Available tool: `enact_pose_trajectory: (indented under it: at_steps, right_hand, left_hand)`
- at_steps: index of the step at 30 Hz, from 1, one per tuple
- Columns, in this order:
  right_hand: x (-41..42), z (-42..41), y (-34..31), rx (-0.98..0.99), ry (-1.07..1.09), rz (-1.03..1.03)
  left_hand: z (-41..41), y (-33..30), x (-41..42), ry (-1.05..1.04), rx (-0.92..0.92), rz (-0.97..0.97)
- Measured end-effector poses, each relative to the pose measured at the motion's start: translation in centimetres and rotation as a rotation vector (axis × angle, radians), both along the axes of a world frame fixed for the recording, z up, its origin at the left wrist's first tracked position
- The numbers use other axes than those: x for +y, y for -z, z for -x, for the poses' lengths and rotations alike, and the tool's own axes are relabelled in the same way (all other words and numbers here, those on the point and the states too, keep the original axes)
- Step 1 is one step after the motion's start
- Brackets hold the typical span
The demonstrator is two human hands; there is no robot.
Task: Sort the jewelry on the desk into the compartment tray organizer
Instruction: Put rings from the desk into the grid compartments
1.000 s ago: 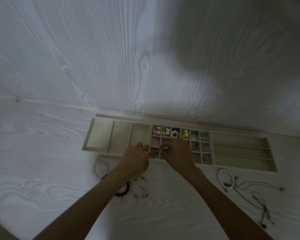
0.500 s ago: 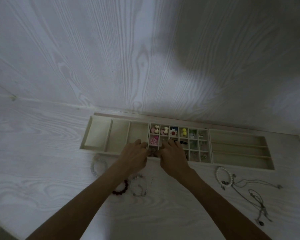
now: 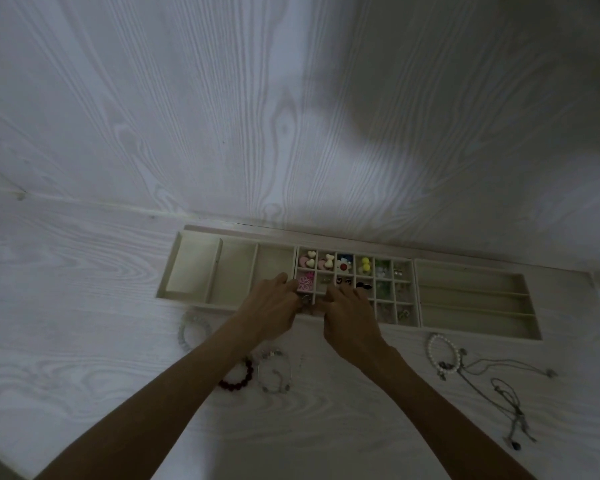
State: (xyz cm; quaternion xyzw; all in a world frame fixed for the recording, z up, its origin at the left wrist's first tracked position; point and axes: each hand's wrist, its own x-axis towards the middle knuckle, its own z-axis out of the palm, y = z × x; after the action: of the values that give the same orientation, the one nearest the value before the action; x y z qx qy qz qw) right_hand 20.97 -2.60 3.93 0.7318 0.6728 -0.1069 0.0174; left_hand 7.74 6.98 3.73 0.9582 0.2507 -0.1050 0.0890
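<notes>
The cream compartment tray organizer [image 3: 471,271] lies along the wall, and its middle grid holds colourful earrings [image 3: 343,266]. My left hand [image 3: 269,308] and right hand [image 3: 349,315] meet over the grid's front row. Their curled fingertips pinch a small silvery piece [image 3: 305,301], which the fingers mostly hide. On the desk in front lie a clear bead bracelet [image 3: 191,329], a red bead bracelet [image 3: 239,379], a silver charm bracelet [image 3: 274,372], a white pearl bracelet [image 3: 442,351] and thin chain necklaces [image 3: 503,389].
The tray's three large left compartments [image 3: 236,278] and long right slots [image 3: 471,296] hold nothing. The white wood-grain wall [image 3: 291,116] rises directly behind the tray. The desk's near edge [image 3: 0,455] curves at the lower left.
Both hands have drawn back a little from the grid's second row to its front row, fingertips staying together. The jewelry on the desk has not moved.
</notes>
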Motion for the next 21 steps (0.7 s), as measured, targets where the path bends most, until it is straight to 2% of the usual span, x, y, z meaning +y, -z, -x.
enact_pose_trajectory:
  at_steps: [6,12,21]
  right_hand:
    - [0.4,0.7,0.3,-0.038,-0.031,-0.041]
    - [1.1,0.6,0.9,-0.016,-0.004,0.05]
    - [1.2,0.4,0.7,-0.011,-0.022,0.03]
  left_hand:
    - [0.3,-0.2,0.0,0.01,0.016,0.011]
    - [0.4,-0.3,0.1,0.007,0.096,0.001]
    - [0.2,-0.7,0.1,0.045,0.085,-0.016]
